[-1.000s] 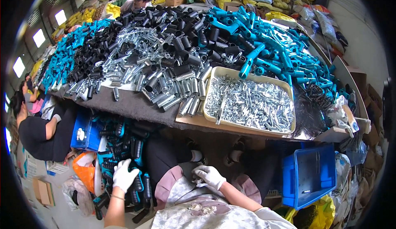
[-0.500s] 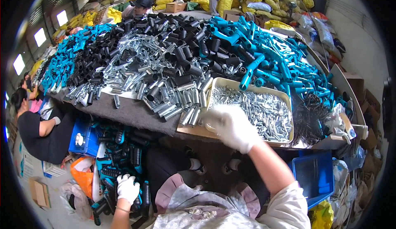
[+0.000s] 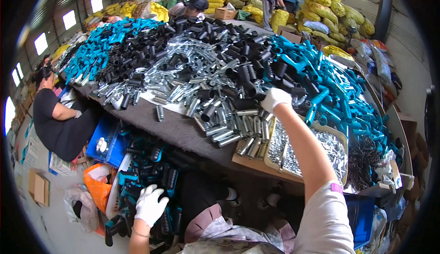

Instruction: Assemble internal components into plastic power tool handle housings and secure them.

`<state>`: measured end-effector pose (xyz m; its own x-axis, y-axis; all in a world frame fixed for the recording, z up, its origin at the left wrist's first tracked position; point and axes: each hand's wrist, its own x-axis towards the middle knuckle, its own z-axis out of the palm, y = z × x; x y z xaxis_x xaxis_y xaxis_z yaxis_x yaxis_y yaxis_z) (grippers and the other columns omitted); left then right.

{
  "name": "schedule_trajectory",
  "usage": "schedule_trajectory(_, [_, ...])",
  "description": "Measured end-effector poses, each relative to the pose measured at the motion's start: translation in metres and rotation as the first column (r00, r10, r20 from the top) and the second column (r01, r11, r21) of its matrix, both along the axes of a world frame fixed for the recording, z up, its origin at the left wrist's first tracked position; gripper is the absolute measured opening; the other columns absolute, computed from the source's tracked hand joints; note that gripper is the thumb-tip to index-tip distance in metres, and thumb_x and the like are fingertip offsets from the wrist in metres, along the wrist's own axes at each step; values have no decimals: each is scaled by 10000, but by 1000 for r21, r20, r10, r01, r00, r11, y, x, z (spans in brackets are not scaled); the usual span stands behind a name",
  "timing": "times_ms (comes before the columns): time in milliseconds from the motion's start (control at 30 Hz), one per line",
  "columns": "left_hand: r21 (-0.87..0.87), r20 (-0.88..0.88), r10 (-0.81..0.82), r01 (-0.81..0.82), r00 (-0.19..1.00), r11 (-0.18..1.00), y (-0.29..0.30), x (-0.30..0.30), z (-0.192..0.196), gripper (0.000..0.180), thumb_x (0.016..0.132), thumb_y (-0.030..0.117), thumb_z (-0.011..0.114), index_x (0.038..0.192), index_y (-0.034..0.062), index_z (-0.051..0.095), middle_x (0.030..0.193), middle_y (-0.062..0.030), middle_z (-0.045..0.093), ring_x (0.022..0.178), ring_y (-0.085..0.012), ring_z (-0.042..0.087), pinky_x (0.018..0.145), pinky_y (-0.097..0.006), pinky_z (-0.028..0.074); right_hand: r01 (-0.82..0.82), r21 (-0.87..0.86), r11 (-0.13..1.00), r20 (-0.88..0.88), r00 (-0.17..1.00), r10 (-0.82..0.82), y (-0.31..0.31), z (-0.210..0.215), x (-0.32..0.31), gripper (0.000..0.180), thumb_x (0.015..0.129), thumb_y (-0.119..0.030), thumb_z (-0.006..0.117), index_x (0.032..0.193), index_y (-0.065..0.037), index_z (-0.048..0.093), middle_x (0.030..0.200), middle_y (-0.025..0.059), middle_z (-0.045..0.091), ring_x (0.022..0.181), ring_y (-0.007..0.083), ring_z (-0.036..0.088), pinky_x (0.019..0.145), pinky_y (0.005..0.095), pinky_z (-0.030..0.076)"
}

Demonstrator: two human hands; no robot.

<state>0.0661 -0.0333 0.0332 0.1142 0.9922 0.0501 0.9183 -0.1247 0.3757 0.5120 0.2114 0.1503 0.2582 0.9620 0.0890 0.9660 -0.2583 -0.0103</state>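
Note:
My left hand point(image 3: 151, 204), in a white glove, is open with its fingers apart. It is over a white-edged crate point(image 3: 117, 186) full of black and teal ribbed handles point(image 3: 172, 179). My right hand point(image 3: 276, 99), gloved too, reaches across the table to where black sleeves point(image 3: 246, 79) meet shiny metal tubes point(image 3: 220, 131). Its fingertips are hidden, so a grip cannot be made out. Under my right forearm sits a cream tray point(image 3: 344, 140) of small metal pins point(image 3: 293, 149). Teal tubular parts point(image 3: 317, 99) are heaped to the right of that hand.
A grey cloth-covered table edge point(image 3: 183, 137) runs before me. Blue bins stand at left point(image 3: 106, 139) and lower right point(image 3: 362, 217). An orange bag point(image 3: 98, 180) lies beside the crate. A co-worker point(image 3: 57, 116) sits at left; others are farther back. Yellow sacks point(image 3: 321, 9) are stacked behind.
My right hand has moved from over the pin tray, farther out to the black sleeves. My left hand's fingers have spread over the handles. The view has shifted leftward and up.

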Motion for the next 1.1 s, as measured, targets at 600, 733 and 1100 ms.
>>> schedule_trajectory(600, [111, 29, 165, -168, 986, 980, 268, 28, 48, 420, 873, 370, 669, 1075, 2, 657, 1062, -268, 666, 1052, -382, 655, 914, -470, 518, 53, 206, 977, -976, 78, 201, -275, 15, -61, 222, 825, -115, 623, 1013, -3, 585, 814, 85, 651, 652, 121, 585, 603, 261, 483])
schedule_trajectory(733, [84, 677, -354, 410, 645, 908, 146, 105, 71, 289, 931, 132, 605, 1162, -39, 640, 1071, -184, 682, 977, -271, 670, 870, -356, 520, 204, 297, 933, -918, -206, 338, -299, -41, -79, 261, 922, -174, 645, 1073, 20, 558, 893, 115, 665, 712, 139, 609, 660, 276, 512])
schedule_trajectory(1100, [-117, 801, -419, 797, 429, 593, -23, 154, 35, 456, 879, 202, 755, 1227, -26, 570, 976, -91, 666, 879, -154, 612, 815, -307, 512, -386, 238, 891, -701, 567, 433, -325, -26, -85, 424, 827, -372, 749, 1078, -55, 623, 911, 151, 701, 874, 362, 686, 760, 411, 537])
